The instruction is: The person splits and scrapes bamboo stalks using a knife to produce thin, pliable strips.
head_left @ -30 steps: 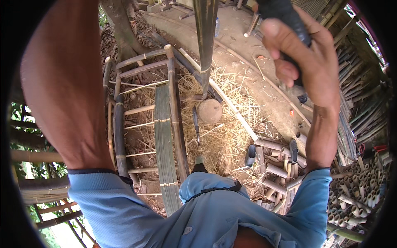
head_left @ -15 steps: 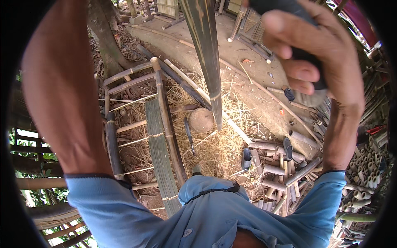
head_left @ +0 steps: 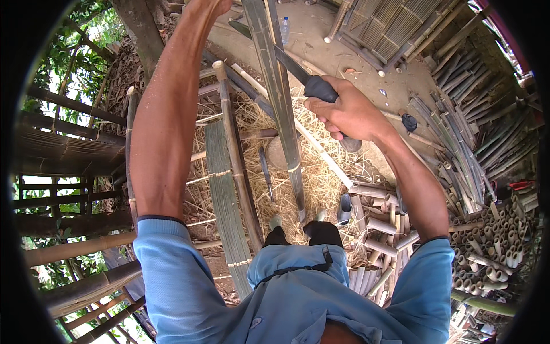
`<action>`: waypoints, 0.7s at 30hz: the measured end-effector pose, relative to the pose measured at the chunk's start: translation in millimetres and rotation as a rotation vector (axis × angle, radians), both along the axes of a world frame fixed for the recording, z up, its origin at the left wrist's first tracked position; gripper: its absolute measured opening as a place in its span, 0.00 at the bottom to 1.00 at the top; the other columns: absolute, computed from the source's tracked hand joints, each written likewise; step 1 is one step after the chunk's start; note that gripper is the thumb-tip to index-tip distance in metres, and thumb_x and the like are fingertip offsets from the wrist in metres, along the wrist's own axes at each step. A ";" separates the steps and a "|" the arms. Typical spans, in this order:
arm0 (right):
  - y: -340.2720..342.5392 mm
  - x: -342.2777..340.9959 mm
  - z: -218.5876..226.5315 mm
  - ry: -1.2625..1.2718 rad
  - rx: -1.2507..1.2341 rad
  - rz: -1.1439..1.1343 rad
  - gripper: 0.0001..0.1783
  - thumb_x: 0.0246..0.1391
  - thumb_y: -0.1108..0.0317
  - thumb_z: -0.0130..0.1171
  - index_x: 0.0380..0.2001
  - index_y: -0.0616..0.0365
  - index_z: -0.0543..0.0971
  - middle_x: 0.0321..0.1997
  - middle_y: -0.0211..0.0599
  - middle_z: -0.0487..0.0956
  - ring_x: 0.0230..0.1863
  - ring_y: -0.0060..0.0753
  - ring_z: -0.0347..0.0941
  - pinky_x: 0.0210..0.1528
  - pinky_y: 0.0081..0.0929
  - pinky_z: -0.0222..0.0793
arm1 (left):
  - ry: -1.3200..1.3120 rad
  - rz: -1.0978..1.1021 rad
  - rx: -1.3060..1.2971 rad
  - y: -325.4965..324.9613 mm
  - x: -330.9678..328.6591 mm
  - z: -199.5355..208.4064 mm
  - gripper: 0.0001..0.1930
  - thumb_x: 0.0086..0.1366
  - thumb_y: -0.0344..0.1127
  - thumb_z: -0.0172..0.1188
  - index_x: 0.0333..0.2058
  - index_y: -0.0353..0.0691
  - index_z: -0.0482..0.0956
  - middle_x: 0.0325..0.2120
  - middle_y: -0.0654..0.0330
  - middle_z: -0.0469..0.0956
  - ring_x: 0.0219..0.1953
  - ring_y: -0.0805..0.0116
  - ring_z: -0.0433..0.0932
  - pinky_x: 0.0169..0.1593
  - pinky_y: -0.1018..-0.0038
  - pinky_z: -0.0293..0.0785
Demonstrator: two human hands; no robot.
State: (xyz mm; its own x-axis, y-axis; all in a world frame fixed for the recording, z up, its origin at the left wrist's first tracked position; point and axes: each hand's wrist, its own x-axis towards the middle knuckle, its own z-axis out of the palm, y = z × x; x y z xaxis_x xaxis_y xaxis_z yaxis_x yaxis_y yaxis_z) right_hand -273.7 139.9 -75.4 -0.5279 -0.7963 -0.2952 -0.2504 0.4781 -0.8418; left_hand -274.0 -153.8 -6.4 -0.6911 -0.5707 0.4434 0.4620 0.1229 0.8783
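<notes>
A long green bamboo pole [head_left: 281,114] stands tilted before me, its lower end down on the straw. A lengthwise crack shows in its upper part. My right hand [head_left: 349,114] is closed round the black-wrapped handle of a machete [head_left: 294,67]. The blade crosses the bamboo, with its tip showing on the left side; whether it sits in the crack or passes behind, I cannot tell. At the top edge my left hand [head_left: 220,6] is mostly cut off, its fingers out of sight near the pole's upper part.
A second knife [head_left: 265,172] lies on the straw beside a round wood block [head_left: 277,153]. On the left stands a bamboo frame [head_left: 230,120] with a dark flat slat panel [head_left: 222,189]. Cut bamboo pieces [head_left: 381,226] lie at right, near a dark shoe [head_left: 344,209].
My right hand has come down and left with the machete, whose blade now crosses the bamboo. My left arm has shifted right. The pole's lower end sits nearer my feet.
</notes>
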 end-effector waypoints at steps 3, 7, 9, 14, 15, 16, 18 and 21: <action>-3.4 0.8 2.4 0.203 0.063 0.052 0.23 0.63 0.63 0.60 0.54 0.70 0.71 0.30 0.48 0.78 0.25 0.34 0.75 0.25 0.35 0.70 | 0.108 0.025 -0.043 1.4 -4.5 -4.6 0.06 0.63 0.33 0.70 0.35 0.37 0.84 0.26 0.63 0.80 0.27 0.72 0.75 0.31 0.72 0.70; -4.1 -2.9 -7.3 0.482 0.035 0.046 0.26 0.60 0.63 0.62 0.52 0.73 0.71 0.38 0.65 0.82 0.38 0.59 0.81 0.43 0.43 0.76 | -0.005 0.129 -0.076 4.1 -9.2 1.4 0.07 0.62 0.33 0.71 0.30 0.40 0.81 0.21 0.67 0.76 0.22 0.74 0.70 0.27 0.73 0.65; 2.8 -11.6 -14.9 0.541 0.004 0.048 0.25 0.60 0.63 0.62 0.52 0.73 0.72 0.36 0.61 0.82 0.34 0.53 0.81 0.38 0.42 0.76 | -0.001 0.166 -0.102 27.4 -11.0 6.9 0.10 0.61 0.35 0.73 0.27 0.42 0.79 0.18 0.70 0.72 0.19 0.78 0.65 0.25 0.75 0.60; 13.4 -18.5 -16.2 -0.236 0.125 0.073 0.27 0.63 0.63 0.64 0.58 0.69 0.68 0.22 0.25 0.70 0.16 0.17 0.67 0.13 0.22 0.60 | -0.072 -0.016 -0.030 6.6 -6.5 10.4 0.17 0.61 0.39 0.75 0.22 0.47 0.74 0.14 0.71 0.67 0.15 0.80 0.63 0.21 0.79 0.57; 18.5 -10.5 -26.8 -0.174 0.265 0.057 0.26 0.63 0.64 0.63 0.57 0.67 0.69 0.22 0.25 0.68 0.16 0.16 0.65 0.14 0.22 0.61 | -0.076 -0.018 -0.021 7.8 -6.6 8.3 0.17 0.61 0.39 0.75 0.22 0.47 0.74 0.14 0.71 0.67 0.15 0.80 0.63 0.21 0.79 0.57; 36.1 -16.3 -54.9 -0.215 0.258 0.054 0.26 0.62 0.64 0.63 0.57 0.67 0.69 0.23 0.27 0.70 0.16 0.17 0.66 0.15 0.24 0.63 | -0.079 -0.078 0.060 27.8 -13.8 8.0 0.17 0.61 0.39 0.75 0.22 0.47 0.74 0.14 0.71 0.67 0.15 0.80 0.63 0.20 0.79 0.55; 38.8 -12.7 -67.6 -0.241 0.250 0.107 0.25 0.62 0.64 0.63 0.58 0.66 0.70 0.23 0.28 0.72 0.16 0.18 0.67 0.16 0.25 0.64 | -0.072 -0.040 0.082 35.7 -8.3 16.4 0.13 0.61 0.38 0.75 0.27 0.41 0.79 0.14 0.70 0.68 0.14 0.81 0.62 0.18 0.79 0.53; 41.1 -7.3 -70.6 0.257 0.269 0.137 0.22 0.62 0.63 0.60 0.52 0.70 0.72 0.33 0.54 0.81 0.31 0.47 0.82 0.35 0.43 0.75 | -0.049 0.007 -0.135 43.5 5.1 21.8 0.14 0.59 0.40 0.77 0.34 0.37 0.84 0.14 0.70 0.69 0.15 0.80 0.62 0.20 0.78 0.55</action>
